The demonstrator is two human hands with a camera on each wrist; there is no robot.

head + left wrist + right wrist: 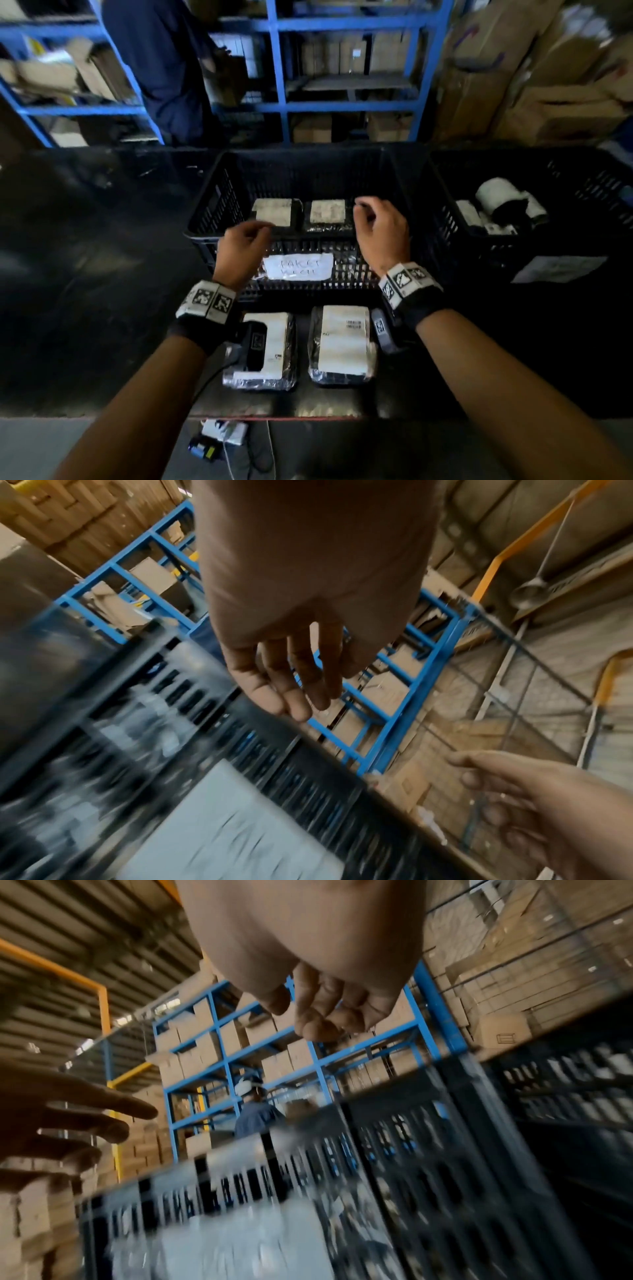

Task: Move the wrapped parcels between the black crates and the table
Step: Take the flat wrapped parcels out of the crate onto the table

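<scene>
1. Crates: two black slotted plastic crates stand side by side on the dark tabletop [85, 308]. The nearer crate [219, 205] sits in front of the person and bears a white handwritten paper label [298, 266] on its near wall; the second crate [445, 205] stands just to its right.
2. Parcels, counted: four flat wrapped parcels are plainly seen, two inside the nearer crate and two on the tabletop. The second crate holds further wrapped items [503, 209], among them a rolled white one; their number cannot be told.
3. Appearance: each flat parcel is a rectangular block in shiny clear film over dark wrapping, with a white paper label covering most of its top face.
4. Crate parcels: the left crate parcel [274, 212] and the right crate parcel [327, 212] lie flat and side by side, labels up, near the crate's front wall.
5. Tabletop parcels: the left tabletop parcel [274, 346] and the right tabletop parcel [342, 342] lie flat, just beside one another, between the crate and the tabletop's near edge. Each long axis runs from the person toward the crate.
6. Left hand [243, 246]: it hovers at the crate's near rim with fingers loosely curled; its grip holds nothing.
7. Right hand [380, 229]: it hovers above the crate's right part, beside the right crate parcel, fingers relaxed and bent; its grip is likewise empty.
8. Background: blue metal shelving [274, 68] carries brown cardboard boxes; another person in dark clothing [161, 68] stands before it.
</scene>
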